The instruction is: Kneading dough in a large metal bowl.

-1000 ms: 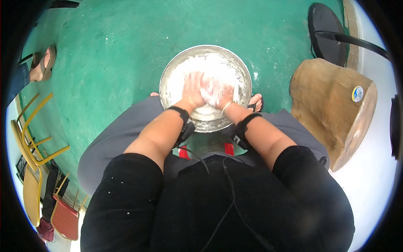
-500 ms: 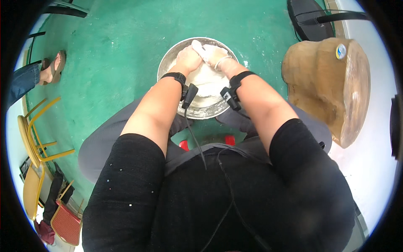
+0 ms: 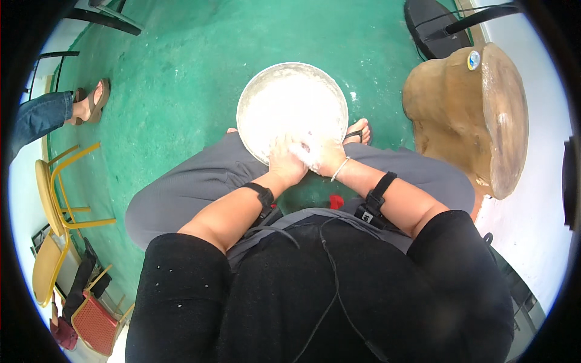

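Observation:
A round metal basin (image 3: 241, 121) stands on the floor between my legs. White dough or flour (image 3: 296, 100) fills it, so bright that its surface detail is lost. At the basin's near rim, my left hand (image 3: 288, 161) and my right hand (image 3: 330, 158) come together, both dusted white. Their fingers are curled around a pale lump of dough (image 3: 307, 155) between them, partly hidden by glare and by the hands. A thin bracelet circles my right wrist, and each forearm wears a black strap.
To the right stands a carved wooden stump (image 3: 451, 109), with a black round base (image 3: 433, 30) behind it. Yellow-framed chairs (image 3: 54, 199) line the left side, near another person's sandalled foot (image 3: 95, 101). White specks dot the green floor (image 3: 181, 78).
Both hands have come back from the basin's far side to its near rim, and my elbows have bent outward. The contents look much brighter.

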Tool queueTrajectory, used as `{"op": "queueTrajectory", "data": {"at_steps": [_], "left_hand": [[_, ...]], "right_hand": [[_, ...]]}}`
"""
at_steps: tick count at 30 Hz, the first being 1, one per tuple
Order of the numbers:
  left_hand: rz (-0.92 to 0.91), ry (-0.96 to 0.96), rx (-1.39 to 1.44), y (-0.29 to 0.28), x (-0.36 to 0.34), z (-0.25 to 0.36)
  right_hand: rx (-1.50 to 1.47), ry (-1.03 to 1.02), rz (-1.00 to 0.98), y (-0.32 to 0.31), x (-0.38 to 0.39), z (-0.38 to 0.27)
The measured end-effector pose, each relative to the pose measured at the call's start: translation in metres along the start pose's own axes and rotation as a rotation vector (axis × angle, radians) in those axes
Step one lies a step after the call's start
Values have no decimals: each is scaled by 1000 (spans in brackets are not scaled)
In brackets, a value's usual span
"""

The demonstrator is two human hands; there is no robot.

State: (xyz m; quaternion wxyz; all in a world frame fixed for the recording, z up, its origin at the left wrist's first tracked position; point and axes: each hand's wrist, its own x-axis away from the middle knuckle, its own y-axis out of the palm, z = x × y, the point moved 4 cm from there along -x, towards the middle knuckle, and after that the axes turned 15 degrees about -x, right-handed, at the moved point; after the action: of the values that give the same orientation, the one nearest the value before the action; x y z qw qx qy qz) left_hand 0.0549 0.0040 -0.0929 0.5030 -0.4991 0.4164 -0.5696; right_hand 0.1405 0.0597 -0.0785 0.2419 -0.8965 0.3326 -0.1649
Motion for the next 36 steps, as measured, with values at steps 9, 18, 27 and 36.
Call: {"op": "queueTrajectory", "data": {"at_steps": [9,18,27,36], "left_hand": [[25,20,-2,46,-23,-22],[-61,-4,60,61,-109,-69],[-1,-49,-81,63,-172,-93],[-330,79,205,4,-122,-55]], "right_hand": [[158,8,117,42,-22,40],[57,273,16,28,-110,88],[117,340,48,1,-173,91],[-394,259,-373,-15,-109,87]]}}
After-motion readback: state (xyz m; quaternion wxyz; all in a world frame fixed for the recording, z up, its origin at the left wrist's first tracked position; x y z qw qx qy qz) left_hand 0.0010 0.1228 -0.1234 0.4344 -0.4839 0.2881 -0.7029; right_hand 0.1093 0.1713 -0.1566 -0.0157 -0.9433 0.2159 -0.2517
